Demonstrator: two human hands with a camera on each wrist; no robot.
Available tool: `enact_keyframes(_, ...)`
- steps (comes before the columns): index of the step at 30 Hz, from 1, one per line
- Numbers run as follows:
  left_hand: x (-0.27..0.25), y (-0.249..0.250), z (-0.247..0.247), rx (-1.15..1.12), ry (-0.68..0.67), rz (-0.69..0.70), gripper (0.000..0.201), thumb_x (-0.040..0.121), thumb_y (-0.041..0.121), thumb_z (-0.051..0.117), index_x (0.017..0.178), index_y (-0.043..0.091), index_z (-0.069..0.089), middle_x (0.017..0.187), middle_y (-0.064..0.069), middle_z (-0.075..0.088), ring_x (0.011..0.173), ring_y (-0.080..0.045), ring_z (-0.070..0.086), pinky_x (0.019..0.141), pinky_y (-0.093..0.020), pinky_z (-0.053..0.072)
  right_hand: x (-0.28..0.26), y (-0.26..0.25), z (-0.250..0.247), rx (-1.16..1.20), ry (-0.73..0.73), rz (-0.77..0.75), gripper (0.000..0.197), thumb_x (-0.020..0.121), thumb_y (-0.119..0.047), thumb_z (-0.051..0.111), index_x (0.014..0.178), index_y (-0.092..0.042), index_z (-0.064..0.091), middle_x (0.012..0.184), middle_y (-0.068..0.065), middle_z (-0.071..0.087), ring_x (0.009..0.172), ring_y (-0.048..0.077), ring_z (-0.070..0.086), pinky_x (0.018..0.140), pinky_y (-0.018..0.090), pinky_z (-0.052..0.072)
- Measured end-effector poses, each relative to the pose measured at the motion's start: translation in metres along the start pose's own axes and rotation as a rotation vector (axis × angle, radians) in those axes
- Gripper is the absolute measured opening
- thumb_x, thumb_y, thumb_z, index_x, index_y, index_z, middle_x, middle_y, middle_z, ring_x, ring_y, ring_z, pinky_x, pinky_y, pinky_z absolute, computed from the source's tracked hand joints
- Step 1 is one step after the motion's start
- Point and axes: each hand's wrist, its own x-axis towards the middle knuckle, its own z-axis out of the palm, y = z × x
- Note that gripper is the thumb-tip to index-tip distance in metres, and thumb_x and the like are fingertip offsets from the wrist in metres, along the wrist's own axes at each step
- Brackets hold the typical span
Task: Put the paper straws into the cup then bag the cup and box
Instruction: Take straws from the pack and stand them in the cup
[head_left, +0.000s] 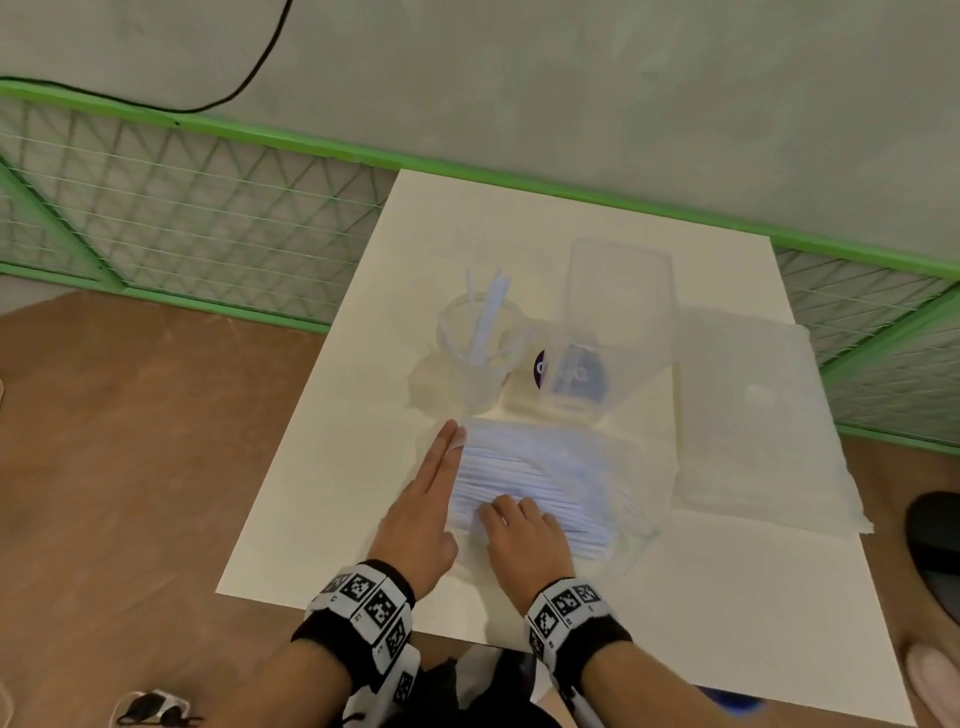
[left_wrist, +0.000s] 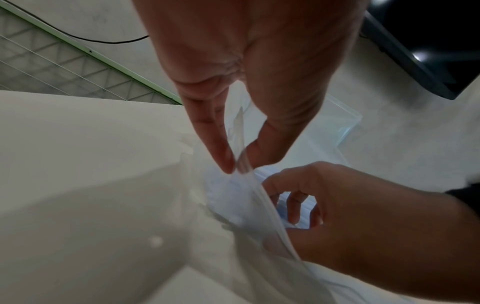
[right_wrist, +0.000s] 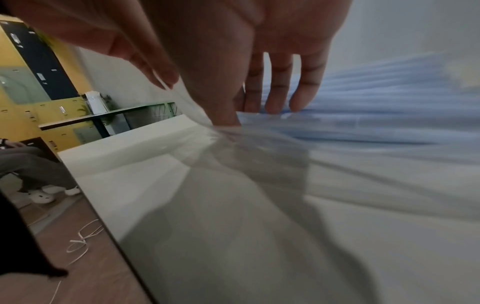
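Observation:
A flat pack of white paper straws (head_left: 545, 478) in a clear wrapper (left_wrist: 244, 160) lies on the white table (head_left: 322, 467). My left hand (head_left: 457, 434) pinches the wrapper's film at the pack's left end between thumb and finger (left_wrist: 221, 152). My right hand (head_left: 498, 512) has reached into the opening, fingers (right_wrist: 280, 98) curled over the straws (right_wrist: 363, 107), thumb at their ends. Behind the pack stands a clear cup (head_left: 478, 369) holding a few straws (head_left: 488, 312). A clear box (head_left: 582, 384) stands to its right, lid (head_left: 618, 291) up. A clear bag (head_left: 753, 415) lies flat further right.
A green mesh fence (head_left: 182, 208) runs behind the table, with a black cable (head_left: 260, 67) on the wall above it. Wooden floor (head_left: 130, 441) lies to the left. A dark object (head_left: 935, 545) sits at the right edge. Someone's legs (right_wrist: 33, 164) show beyond the table.

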Motion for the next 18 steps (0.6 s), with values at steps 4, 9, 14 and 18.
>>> enact_keyframes(4, -0.0003, -0.0025, 0.0017, -0.028, 0.013, 0.009, 0.118, 0.07, -0.013, 0.056, 0.155, 0.037, -0.007, 0.155, 0.035, -0.023, 0.111, -0.013, 0.055, 0.051, -0.011, 0.034, 0.0012, 0.0012, 0.0009, -0.023, -0.03, 0.016, 0.04, 0.046, -0.014, 0.09, 0.08, -0.021, 0.072, 0.079, -0.002, 0.065, 0.069, 0.023, 0.062, 0.053, 0.036, 0.051)
enact_keyframes(9, 0.0, -0.001, 0.0015, -0.043, 0.024, 0.022, 0.118, 0.07, -0.012, 0.057, 0.155, 0.038, -0.007, 0.154, 0.036, -0.023, 0.109, -0.012, 0.056, 0.052, -0.011, 0.036, 0.005, 0.0012, -0.0009, -0.051, -0.034, 0.027, 0.042, 0.049, -0.016, 0.088, 0.087, -0.021, 0.072, 0.078, -0.003, 0.068, 0.07, 0.023, 0.064, 0.057, 0.037, 0.05)
enact_keyframes(14, 0.003, -0.0028, 0.0031, -0.043, 0.042, 0.037, 0.116, 0.07, -0.011, 0.059, 0.155, 0.036, -0.005, 0.155, 0.034, -0.021, 0.119, -0.011, 0.052, 0.055, -0.007, 0.04, 0.0076, 0.0033, -0.0025, -0.075, -0.081, 0.028, 0.022, 0.067, -0.013, 0.077, 0.088, -0.019, 0.073, 0.089, 0.001, 0.068, 0.084, 0.027, 0.064, 0.068, 0.04, 0.05)
enact_keyframes(18, 0.0029, -0.0014, 0.0031, -0.042, 0.048, 0.035, 0.116, 0.071, -0.011, 0.059, 0.155, 0.036, -0.006, 0.155, 0.035, -0.022, 0.117, -0.011, 0.053, 0.053, -0.009, 0.038, 0.0089, 0.0006, -0.0033, -0.098, -0.124, 0.008, 0.016, 0.073, -0.013, 0.07, 0.088, -0.018, 0.073, 0.085, 0.003, 0.07, 0.085, 0.028, 0.064, 0.072, 0.042, 0.049)
